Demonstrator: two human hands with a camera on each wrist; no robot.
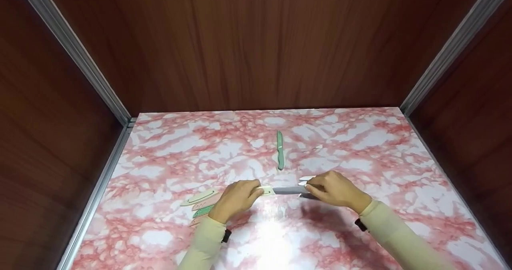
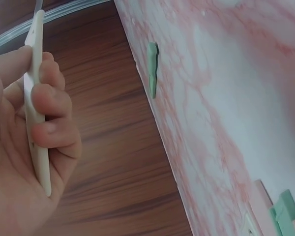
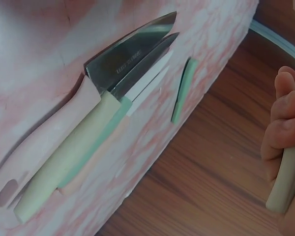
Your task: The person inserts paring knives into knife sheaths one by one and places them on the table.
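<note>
My left hand [image 1: 236, 198] grips a flat cream blade sheath [image 2: 35, 108], its fingers curled round it. The right hand [image 1: 338, 190] holds a knife by its cream handle [image 3: 289, 172], at the right edge of the right wrist view. Between the hands, the grey knife blade [image 1: 289, 190] lies in line with the sheath, its end at the sheath's mouth. How deep the tip goes is hidden. Beneath the right hand lie several knives side by side, among them a pink-handled knife [image 3: 49, 123] with a broad blade and a cream-handled knife [image 3: 69, 152].
Beside the left hand lie several sheaths, including a cream sheath [image 1: 200, 197] and a green sheath [image 1: 203, 211]. A green knife [image 1: 280, 150] lies farther back on the red-and-white marbled table [image 1: 168, 238]. Brown wood panels [image 1: 248, 46] stand behind and at both sides.
</note>
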